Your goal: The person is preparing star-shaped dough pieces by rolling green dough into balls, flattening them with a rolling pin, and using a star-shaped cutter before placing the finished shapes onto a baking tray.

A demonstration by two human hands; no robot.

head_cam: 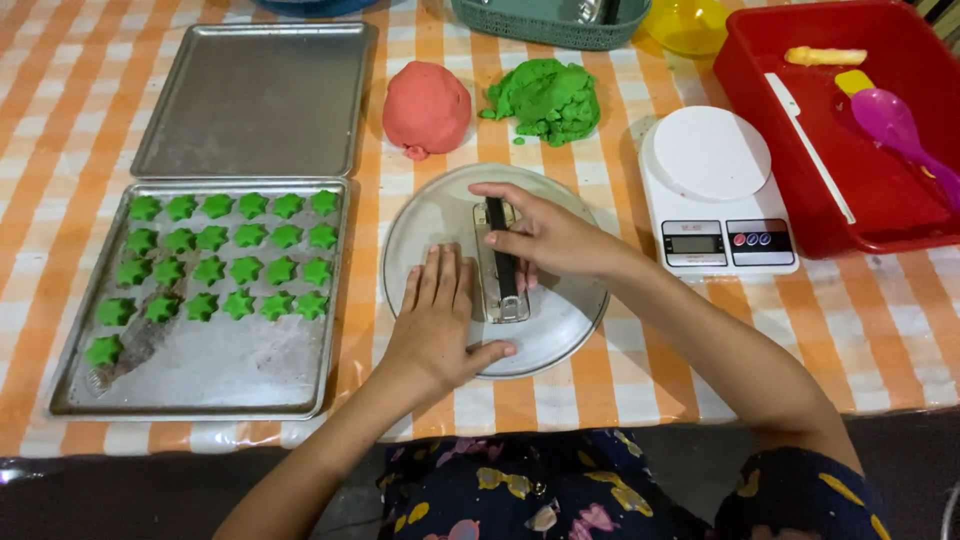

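The right hand has its grip closed over the black handle of a metal press, fingers curled across the top and thumb on the near side, so the tool is pinned down on the round plate. The left hand holds nothing: it lies flat and open, palm down on the plate just beside the press, fingertips touching or nearly touching its left edge. That closeness looks like the first risk; if the press slides sideways under the push, it could catch those fingertips. The plate itself sits on a smooth checked cloth over the table, near the front edge, and a hard, off-centre push could likely tip it or skate it toward the lap. What lies under the press is hidden, so whether any dough is there cannot be told. Behind the plate, a red dough ball and a green dough lump rest bare on the cloth, where they may pick up lint or dry. To the left, a tray holds rows of green stars, close enough that a swinging elbow could dent them. A scale stands just to the right of the plate.
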